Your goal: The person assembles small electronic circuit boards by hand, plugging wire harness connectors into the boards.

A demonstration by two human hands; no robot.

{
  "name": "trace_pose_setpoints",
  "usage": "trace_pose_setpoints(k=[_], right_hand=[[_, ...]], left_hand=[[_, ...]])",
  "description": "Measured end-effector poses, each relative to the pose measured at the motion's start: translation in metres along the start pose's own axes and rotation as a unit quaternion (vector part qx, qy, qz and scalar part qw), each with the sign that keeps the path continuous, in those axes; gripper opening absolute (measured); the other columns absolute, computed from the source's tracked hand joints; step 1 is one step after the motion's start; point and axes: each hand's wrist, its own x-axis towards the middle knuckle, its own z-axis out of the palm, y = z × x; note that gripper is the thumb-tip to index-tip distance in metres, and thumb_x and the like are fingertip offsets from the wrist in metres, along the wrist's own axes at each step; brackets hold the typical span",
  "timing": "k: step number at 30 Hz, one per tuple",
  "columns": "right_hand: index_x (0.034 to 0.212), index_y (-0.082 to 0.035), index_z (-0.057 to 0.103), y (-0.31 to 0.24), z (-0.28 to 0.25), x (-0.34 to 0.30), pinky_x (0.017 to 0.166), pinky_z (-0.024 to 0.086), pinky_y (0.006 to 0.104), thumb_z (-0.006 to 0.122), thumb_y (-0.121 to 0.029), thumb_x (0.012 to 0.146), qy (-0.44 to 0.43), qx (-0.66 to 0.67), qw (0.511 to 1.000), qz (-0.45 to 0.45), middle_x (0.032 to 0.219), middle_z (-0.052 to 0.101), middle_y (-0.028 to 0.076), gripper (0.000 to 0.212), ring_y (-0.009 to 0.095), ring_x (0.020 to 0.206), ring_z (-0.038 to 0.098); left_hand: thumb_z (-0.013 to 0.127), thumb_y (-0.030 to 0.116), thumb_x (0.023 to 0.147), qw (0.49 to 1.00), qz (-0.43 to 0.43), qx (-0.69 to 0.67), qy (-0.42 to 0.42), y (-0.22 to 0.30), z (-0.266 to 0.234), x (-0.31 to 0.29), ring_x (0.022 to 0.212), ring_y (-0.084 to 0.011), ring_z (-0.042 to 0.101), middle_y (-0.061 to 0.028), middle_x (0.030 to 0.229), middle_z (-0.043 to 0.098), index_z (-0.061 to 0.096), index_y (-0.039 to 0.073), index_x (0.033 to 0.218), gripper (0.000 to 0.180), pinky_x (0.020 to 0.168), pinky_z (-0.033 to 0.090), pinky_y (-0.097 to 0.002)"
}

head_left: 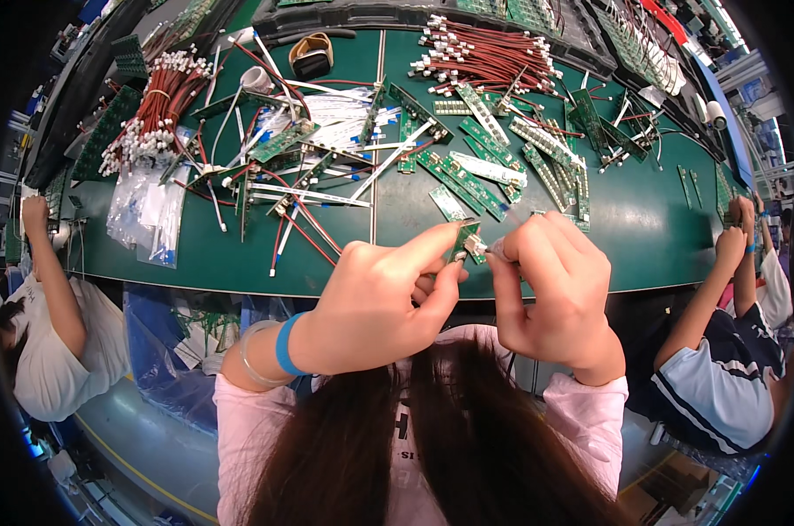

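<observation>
1. Green and thin, a small circuit board sits between the two hands, above the near edge of the green bench.
2. The left grip pinches this board between thumb and fingers, its other fingers curled beneath. A blue wristband and a clear bracelet circle the wrist behind that grip.
3. The right grip is closed, thumb against forefinger, on a pale piece at the board's right side, beside a white connector on it. The piece is too small and blurred to identify.
4. Just beyond both grips, loose green circuit boards lie overlapping at various angles; farther out is a stack of red cables with white plugs.
5. Beyond the left grip and to its left spreads a tangle of white ribbon cables with blue ends, mixed with wired boards. A white ring rests near its far side.
6. Well left of the left grip are a bound red wire bundle and, nearer, a clear plastic bag.
7. A co-worker sits far left of the grips, another person far right.
</observation>
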Motion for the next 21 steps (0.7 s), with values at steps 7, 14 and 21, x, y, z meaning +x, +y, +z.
trace_pose_setpoints(k=[7, 14, 21], right_hand=[[0.065, -0.002, 0.044, -0.006, -0.002, 0.0, 0.041, 0.033, 0.031, 0.056, 0.01, 0.056, -0.018, -0.019, 1.0, 0.013, 0.058, 0.043, 0.008, 0.019, 0.024, 0.047, 0.041], [0.07, -0.001, 0.044, 0.001, -0.006, 0.0, 0.047, 0.039, 0.033, 0.055, 0.007, 0.06, -0.067, 0.092, 0.993, -0.004, 0.062, 0.046, 0.01, 0.016, 0.027, 0.052, 0.047], [0.071, -0.001, 0.044, 0.01, -0.007, 0.0, 0.048, 0.04, 0.0348, 0.054, 0.006, 0.062, -0.119, 0.158, 0.98, 0.012, 0.062, 0.047, 0.011, 0.015, 0.03, 0.053, 0.047]], left_hand=[[0.056, 0.001, 0.07, 0.988, 0.095, 0.108, 0.055, -0.006, 0.008, -0.003, 0.042, -0.0224, 0.055, -0.0104, 0.056, 0.056, 0.051, -0.005, 0.1, 0.03, 0.04, 0.042, -0.0302], [0.056, 0.002, 0.071, 0.997, 0.054, 0.032, 0.043, -0.001, 0.007, -0.008, 0.041, -0.0254, 0.052, -0.0111, 0.053, 0.052, 0.051, -0.004, 0.101, 0.031, 0.038, 0.039, -0.0327], [0.056, 0.003, 0.072, 0.998, 0.049, 0.037, 0.005, -0.001, 0.004, -0.01, 0.043, -0.0274, 0.052, -0.0132, 0.052, 0.052, 0.051, -0.003, 0.098, 0.027, 0.039, 0.039, -0.032]])
